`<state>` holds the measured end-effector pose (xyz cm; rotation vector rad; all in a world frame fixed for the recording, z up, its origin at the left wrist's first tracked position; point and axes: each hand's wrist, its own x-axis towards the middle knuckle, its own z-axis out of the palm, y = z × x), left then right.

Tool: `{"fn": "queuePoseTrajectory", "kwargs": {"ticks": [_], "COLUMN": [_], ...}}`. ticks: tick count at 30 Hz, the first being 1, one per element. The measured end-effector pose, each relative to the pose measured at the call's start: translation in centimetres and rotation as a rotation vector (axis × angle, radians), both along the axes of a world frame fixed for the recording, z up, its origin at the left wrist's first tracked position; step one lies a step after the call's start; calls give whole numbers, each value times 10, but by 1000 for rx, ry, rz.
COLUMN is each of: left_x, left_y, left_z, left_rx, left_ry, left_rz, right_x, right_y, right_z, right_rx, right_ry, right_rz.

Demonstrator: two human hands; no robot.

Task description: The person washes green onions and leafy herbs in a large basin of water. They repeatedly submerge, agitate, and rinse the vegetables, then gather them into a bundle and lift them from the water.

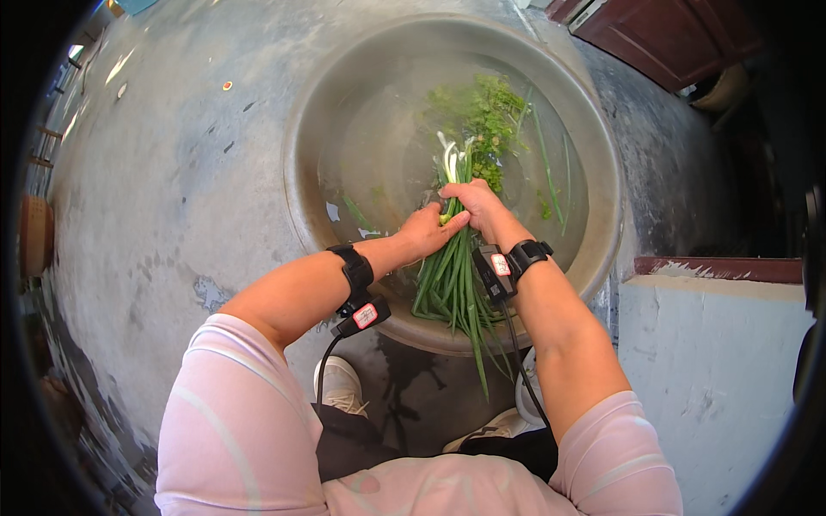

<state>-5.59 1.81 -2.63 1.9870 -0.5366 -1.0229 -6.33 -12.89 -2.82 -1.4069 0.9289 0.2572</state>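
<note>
Both my left hand [431, 229] and my right hand [479, 205] hold a bunch of green onions [459, 284] over a large round metal basin [303, 155] of water. The white bulb ends point away from me. The long green leaves hang over the basin's near rim towards my feet. Leafy green herbs [493, 113] float in the water beyond my hands. A few loose green onion leaves [547, 161] lie in the water at the right. The parts of the stalks inside my grip are hidden.
The basin stands on a concrete floor [174, 174], which is wet near my shoes [340, 386]. At the right are a low pale wall [703, 348] and, farther back, a dark red wooden door [671, 39]. Black devices with cables are strapped to both my forearms.
</note>
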Motion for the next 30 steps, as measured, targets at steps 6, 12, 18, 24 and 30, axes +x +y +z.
{"fn": "queuePoseTrajectory", "kwargs": {"ticks": [6,12,18,24,30], "left_x": [24,47,48,59,33], "left_y": [9,17,33,20,-19], "left_z": [-20,-17,-11,-15,-26], "left_rx": [-206,-135,-226,-312,-602], "left_ry": [820,737,718,631,898], "left_rz": [549,457,69,586,762], "right_x": [-6,-4,-8,-8,-4], "right_y": [-24,-34,-34,-19,12], "right_z": [6,11,7,7,4], "right_rx": [413,361,447,421,477], "right_ry": [-132,-163,-169,-151,-188], "right_rz": [-51,-4,80,116,92]}}
